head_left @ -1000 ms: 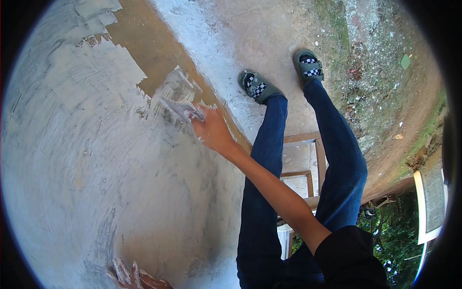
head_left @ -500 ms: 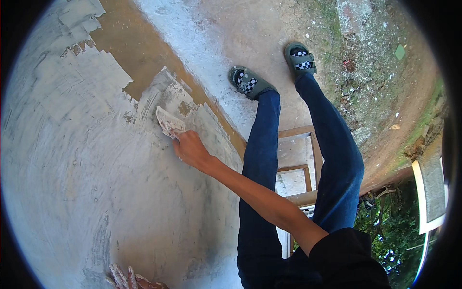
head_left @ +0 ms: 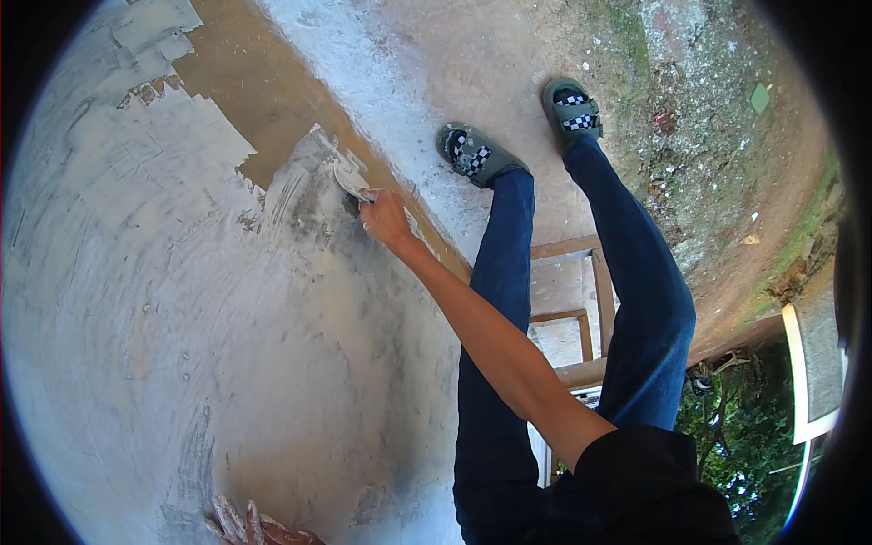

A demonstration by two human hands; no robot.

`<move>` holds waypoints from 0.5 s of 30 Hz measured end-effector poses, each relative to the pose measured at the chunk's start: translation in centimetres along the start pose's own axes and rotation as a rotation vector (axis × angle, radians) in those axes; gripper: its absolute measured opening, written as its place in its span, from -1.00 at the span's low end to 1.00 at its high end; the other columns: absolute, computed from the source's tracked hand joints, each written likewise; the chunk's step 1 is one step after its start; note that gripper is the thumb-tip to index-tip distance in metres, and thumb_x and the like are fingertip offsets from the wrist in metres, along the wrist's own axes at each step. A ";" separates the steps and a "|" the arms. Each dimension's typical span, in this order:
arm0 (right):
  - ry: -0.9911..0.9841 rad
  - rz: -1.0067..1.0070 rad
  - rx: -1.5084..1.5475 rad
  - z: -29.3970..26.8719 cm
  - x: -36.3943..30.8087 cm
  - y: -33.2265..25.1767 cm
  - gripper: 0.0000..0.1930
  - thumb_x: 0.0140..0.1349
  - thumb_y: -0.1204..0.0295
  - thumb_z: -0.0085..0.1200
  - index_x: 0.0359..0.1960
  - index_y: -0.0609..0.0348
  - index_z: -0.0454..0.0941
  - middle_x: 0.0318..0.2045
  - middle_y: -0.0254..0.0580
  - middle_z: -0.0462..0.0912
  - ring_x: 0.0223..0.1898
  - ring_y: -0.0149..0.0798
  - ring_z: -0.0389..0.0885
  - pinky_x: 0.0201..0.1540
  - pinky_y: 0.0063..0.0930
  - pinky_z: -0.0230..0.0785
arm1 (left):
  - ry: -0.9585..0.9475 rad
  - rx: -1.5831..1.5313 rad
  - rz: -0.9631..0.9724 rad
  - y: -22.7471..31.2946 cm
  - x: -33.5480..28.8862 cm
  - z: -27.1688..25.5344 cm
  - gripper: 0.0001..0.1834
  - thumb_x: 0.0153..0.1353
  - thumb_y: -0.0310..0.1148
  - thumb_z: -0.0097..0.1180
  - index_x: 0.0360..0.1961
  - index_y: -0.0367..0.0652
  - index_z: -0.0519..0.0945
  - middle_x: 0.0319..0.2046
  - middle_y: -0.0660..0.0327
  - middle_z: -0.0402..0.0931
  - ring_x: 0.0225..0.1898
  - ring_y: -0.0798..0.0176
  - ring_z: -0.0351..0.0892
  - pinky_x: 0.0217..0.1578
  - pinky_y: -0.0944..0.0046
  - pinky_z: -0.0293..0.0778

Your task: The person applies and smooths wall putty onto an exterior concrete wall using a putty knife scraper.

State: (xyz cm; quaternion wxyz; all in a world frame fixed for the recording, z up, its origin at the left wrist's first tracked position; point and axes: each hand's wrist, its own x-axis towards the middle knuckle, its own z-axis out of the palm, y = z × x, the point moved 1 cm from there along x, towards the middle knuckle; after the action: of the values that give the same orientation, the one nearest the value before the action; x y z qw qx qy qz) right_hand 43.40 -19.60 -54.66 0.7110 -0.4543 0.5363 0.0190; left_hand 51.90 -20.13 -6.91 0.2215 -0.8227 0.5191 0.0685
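Note:
My right hand [head_left: 385, 218] is closed round a putty knife [head_left: 349, 179], its flat blade smeared with pale filler. The blade lies against the wall [head_left: 272, 363], beside the strip of bare brown surface [head_left: 263, 100] along its edge. Grey-white filler coats most of this wall, with darker streaks around the blade. At the lower left rim, my left hand [head_left: 259, 529] is only partly in the picture. Its fingers, caked with wet filler, are stretched out and apart near the wall; the palm is out of sight.
My feet, in green sandals [head_left: 481, 156] and checkered socks, stand on a concrete floor [head_left: 481, 54] with white smears. A wooden frame with crossbars [head_left: 572, 374] is between and behind my legs. Rough, mossy ground [head_left: 699, 136] lies to the right, greenery [head_left: 745, 436] at the lower right.
My right hand has slid the putty knife up and to the right across the wall, closer to the brown strip. The left hand has barely shifted.

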 end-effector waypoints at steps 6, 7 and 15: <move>-0.251 -0.072 0.127 -2.9 -9.6 -10.0 -0.69 0.04 0.47 -0.10 -0.22 0.39 0.56 -0.63 0.32 0.48 -0.66 0.12 0.47 -0.44 -0.23 0.35 | -0.007 0.017 -0.035 -0.3 -0.2 -0.1 -0.61 0.29 -0.31 -0.25 -0.29 -0.38 0.59 -0.15 -0.22 0.52 -0.02 -0.24 0.48 0.15 -0.35 0.04; -0.247 -0.018 0.131 -3.4 -9.8 -10.0 -0.69 0.06 0.47 -0.10 -0.21 0.40 0.56 -0.65 0.28 0.48 -0.67 0.06 0.47 -0.46 -0.25 0.34 | -0.009 0.020 -0.038 0.1 0.0 -0.1 -0.61 0.29 -0.31 -0.25 -0.29 -0.38 0.59 -0.15 -0.22 0.52 -0.02 -0.24 0.48 0.15 -0.35 0.04; 0.095 0.067 -0.066 -2.2 1.8 0.8 -0.74 0.07 0.48 -0.05 -0.34 0.52 0.52 -0.58 0.35 0.51 -0.41 0.23 0.54 -0.24 -0.07 0.36 | 0.162 -0.143 -0.120 3.4 2.8 1.3 -0.70 0.27 -0.29 -0.09 -0.41 -0.18 0.65 -0.28 -0.09 0.60 -0.12 -0.12 0.57 0.14 -0.30 0.11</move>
State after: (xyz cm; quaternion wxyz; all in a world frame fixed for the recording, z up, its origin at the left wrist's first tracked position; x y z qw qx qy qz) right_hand 42.11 -21.47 -56.61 0.6683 -0.4598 0.5834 0.0389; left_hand 50.33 -23.03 -10.03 0.1233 -0.8689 0.4787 0.0254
